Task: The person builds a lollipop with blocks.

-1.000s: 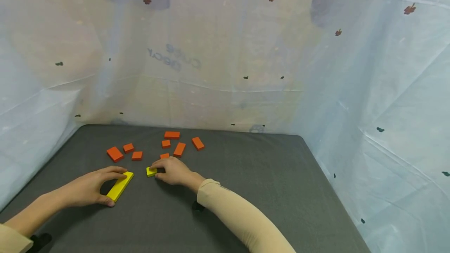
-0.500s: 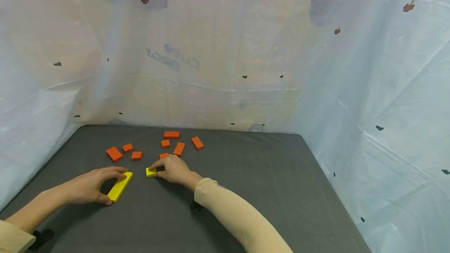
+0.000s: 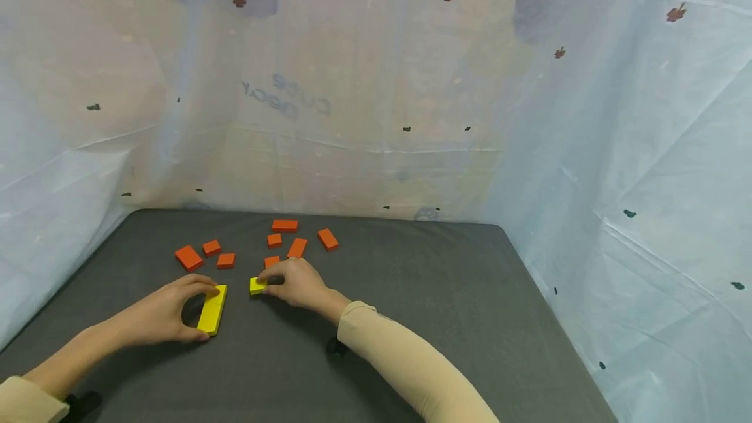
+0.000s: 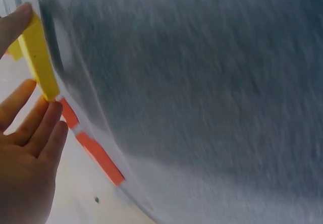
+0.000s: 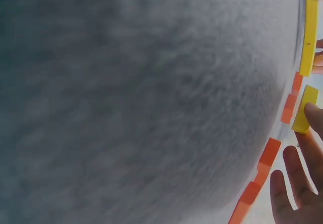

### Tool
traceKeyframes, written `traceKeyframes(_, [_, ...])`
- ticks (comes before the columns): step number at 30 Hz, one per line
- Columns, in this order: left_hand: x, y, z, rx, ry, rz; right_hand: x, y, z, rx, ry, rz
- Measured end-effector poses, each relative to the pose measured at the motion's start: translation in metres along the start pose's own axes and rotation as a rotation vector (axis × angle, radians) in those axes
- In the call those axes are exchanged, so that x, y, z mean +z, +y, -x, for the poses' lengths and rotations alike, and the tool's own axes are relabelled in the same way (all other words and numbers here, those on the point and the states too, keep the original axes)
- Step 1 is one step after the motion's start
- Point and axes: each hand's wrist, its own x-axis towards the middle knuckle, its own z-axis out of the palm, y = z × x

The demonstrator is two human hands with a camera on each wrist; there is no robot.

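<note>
My left hand (image 3: 167, 314) grips a long yellow block (image 3: 213, 311) by its two ends, thumb at the near end and fingers at the far end. In the left wrist view the same long block (image 4: 40, 60) spans from the thumb to the fingertips. To its right, my right hand (image 3: 301, 286) pinches a shorter yellow block (image 3: 256, 286) between thumb and fingers, which partly cover it. The right wrist view has this short block (image 5: 303, 118) at the right edge, just below the long one. A narrow gap separates the two yellow blocks.
Several orange blocks lie scattered beyond the hands on the dark grey table (image 3: 440, 318), among them a left-hand one (image 3: 189, 258) and a right-hand one (image 3: 328, 239). One orange block (image 3: 271, 262) is close behind the right fingers. A pale plastic sheet (image 3: 352, 168) hangs around the table.
My left hand has shifted slightly right and turned the long yellow block so it points more straight away from me. The short yellow block has moved a little right and turned in my right hand.
</note>
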Motion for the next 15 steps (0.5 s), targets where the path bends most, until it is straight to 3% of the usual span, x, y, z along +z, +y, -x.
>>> traceKeyframes(7, [0.014, 0.025, -0.011, 0.004, 0.088, 0.002, -0.011, 0.019, 0.02, 0.01, 0.09, -0.055])
traceKeyframes(15, [0.029, 0.059, -0.025, 0.009, 0.128, 0.034, -0.025, 0.041, 0.041, 0.063, 0.157, -0.1])
